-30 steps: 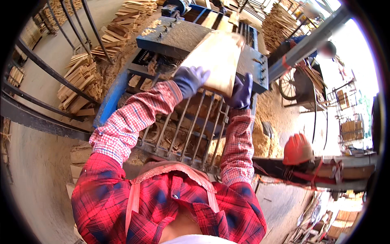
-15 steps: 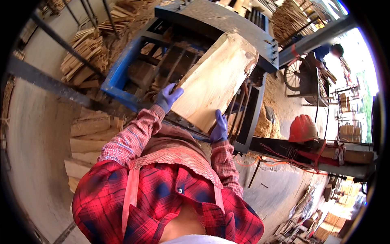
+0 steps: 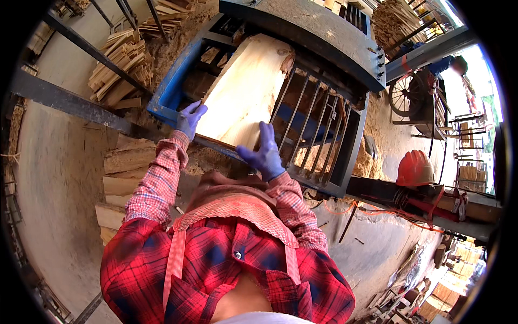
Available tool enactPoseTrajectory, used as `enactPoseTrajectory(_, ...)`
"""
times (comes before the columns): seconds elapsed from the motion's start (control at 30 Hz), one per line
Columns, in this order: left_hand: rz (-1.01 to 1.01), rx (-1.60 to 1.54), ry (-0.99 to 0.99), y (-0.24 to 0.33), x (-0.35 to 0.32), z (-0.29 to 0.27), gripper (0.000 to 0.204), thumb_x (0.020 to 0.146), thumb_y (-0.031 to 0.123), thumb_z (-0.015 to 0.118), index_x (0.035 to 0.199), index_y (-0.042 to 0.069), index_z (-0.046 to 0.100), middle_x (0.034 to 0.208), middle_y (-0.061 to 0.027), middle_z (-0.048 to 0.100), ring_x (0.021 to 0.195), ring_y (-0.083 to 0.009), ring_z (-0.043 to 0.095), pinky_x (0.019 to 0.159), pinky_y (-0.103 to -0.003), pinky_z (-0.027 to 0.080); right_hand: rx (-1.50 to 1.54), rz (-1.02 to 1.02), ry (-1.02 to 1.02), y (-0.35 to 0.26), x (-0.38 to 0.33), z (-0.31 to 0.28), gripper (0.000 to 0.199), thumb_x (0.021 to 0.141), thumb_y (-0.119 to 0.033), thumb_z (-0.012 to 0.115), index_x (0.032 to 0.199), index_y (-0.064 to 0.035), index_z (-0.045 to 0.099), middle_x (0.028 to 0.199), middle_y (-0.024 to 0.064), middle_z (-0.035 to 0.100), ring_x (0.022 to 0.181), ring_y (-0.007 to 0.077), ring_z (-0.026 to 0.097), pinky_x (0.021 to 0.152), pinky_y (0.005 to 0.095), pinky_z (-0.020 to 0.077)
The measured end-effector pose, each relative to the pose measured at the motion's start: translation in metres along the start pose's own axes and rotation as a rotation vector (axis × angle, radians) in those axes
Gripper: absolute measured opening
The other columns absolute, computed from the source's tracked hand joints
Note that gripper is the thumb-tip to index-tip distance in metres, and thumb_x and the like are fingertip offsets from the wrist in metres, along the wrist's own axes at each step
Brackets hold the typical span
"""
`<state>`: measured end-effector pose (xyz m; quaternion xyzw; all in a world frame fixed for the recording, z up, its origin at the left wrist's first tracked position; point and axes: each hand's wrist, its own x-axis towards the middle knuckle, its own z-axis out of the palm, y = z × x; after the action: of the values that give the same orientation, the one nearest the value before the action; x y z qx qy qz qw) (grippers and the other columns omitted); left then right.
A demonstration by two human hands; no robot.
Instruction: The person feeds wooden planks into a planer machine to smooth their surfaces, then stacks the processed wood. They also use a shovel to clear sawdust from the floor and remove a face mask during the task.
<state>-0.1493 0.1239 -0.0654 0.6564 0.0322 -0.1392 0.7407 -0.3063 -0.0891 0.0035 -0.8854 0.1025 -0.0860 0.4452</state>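
A wide pale wooden slab (image 3: 245,92) lies lengthwise on the blue metal machine frame (image 3: 164,92), its near end toward me. My left hand (image 3: 190,119), in a purple glove, grips the slab's near left corner. My right hand (image 3: 264,152), also gloved in purple, presses on the slab's near right edge. To the right of the slab runs a grid of steel bars (image 3: 318,129) with sawdust under it. My red plaid sleeves reach up to the slab from below.
Stacks of cut boards (image 3: 121,67) lie at the upper left, more boards (image 3: 121,178) by my left side. An orange hard hat (image 3: 414,168) sits on a beam at the right. A person in blue (image 3: 445,66) stands by a wheel (image 3: 406,94) far right.
The slab has swung down from a raised tilt and now rests flatter on the machine frame. Both hands stayed on its near end and came lower, closer to my chest.
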Motion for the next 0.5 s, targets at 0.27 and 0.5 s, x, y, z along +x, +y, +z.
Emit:
enactPoseTrajectory(0.27,0.598,1.103,0.339,-0.022,0.037,0.033,0.023,0.081,0.021,0.061,0.087,-0.002,0.061,0.097,-0.0229,0.064,0.085,-0.0395,0.061,0.077,-0.044,0.050,-0.608,-0.173,-0.047,0.031,0.037,0.014,0.093,0.068,-0.052,0.072,0.136,0.0007,0.036,0.141,0.0227,0.037,0.130,0.0373,0.038,0.108,0.0458,0.0301)
enactPoseTrajectory(0.5,0.659,1.050,0.407,-0.028,0.117,0.077,0.024,0.078,0.023,0.065,0.082,0.000,0.060,0.093,-0.0227,0.064,0.083,-0.0406,0.061,0.071,-0.044,0.051,-0.613,-0.119,-0.068,0.076,0.112,0.004,0.095,0.068,-0.058,0.069,0.138,-0.0024,0.038,0.143,0.0216,0.038,0.135,0.0355,0.033,0.113,0.0462,0.0212)
